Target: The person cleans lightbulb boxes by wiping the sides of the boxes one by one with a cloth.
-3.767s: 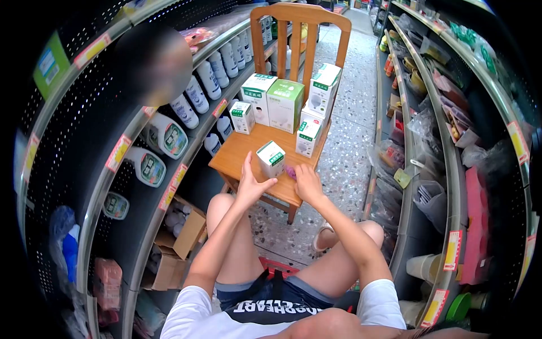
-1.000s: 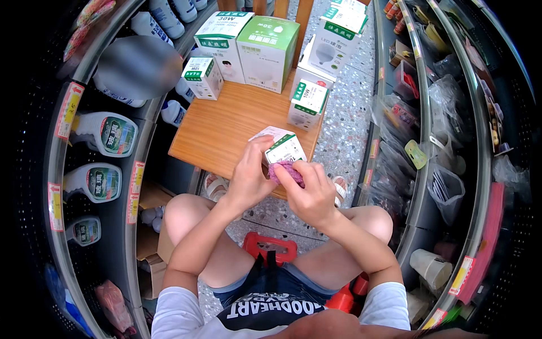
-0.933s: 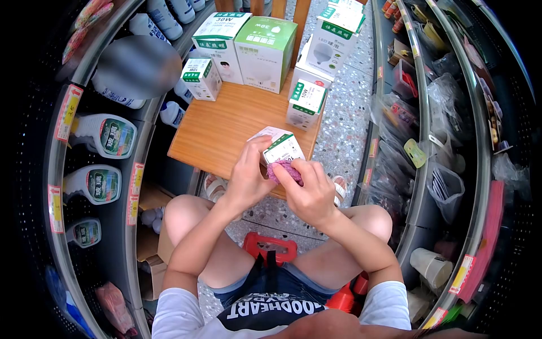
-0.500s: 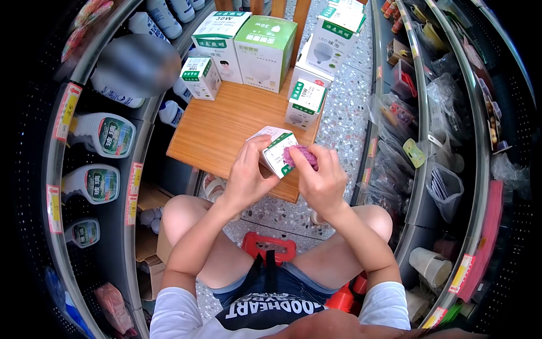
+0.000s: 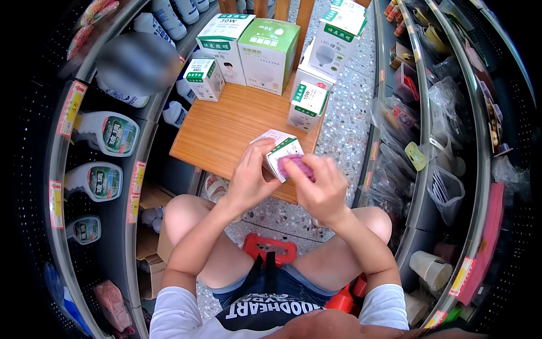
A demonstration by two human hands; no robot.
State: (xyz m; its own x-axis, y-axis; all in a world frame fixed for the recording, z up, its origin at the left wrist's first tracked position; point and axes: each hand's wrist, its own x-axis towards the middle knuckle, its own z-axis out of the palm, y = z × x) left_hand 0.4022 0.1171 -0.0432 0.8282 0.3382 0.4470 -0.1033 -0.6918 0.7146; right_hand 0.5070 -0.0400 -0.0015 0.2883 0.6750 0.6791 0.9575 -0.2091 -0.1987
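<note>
Over the front edge of the wooden chair seat [image 5: 217, 133], my left hand [image 5: 248, 176] grips a small white and green box [image 5: 280, 146], which is tilted. My right hand [image 5: 322, 186] is closed on a purple cloth [image 5: 296, 168], pressed against the face of that box and slightly blurred. Farther back on the seat stand a small 10W box [image 5: 204, 80], a white 30W box [image 5: 224, 48] and a green and white 30W box [image 5: 269, 56]. At the seat's right side are another 10W box [image 5: 307, 106] and a taller LED bulb box [image 5: 333, 48].
Shelves on the left hold spray bottles [image 5: 117, 134] and white bottles [image 5: 168, 22]. Plastic-wrapped goods and a clear bin [image 5: 446, 195] fill the right shelves. A red plastic stool [image 5: 270, 248] is between my legs. An open cardboard box [image 5: 153, 271] sits low at left.
Since the earliest frame, my view has moved closer over the chair, and my left hand has taken hold of the box. The cloth in my right hand has come onto the box and shifted across its face.
</note>
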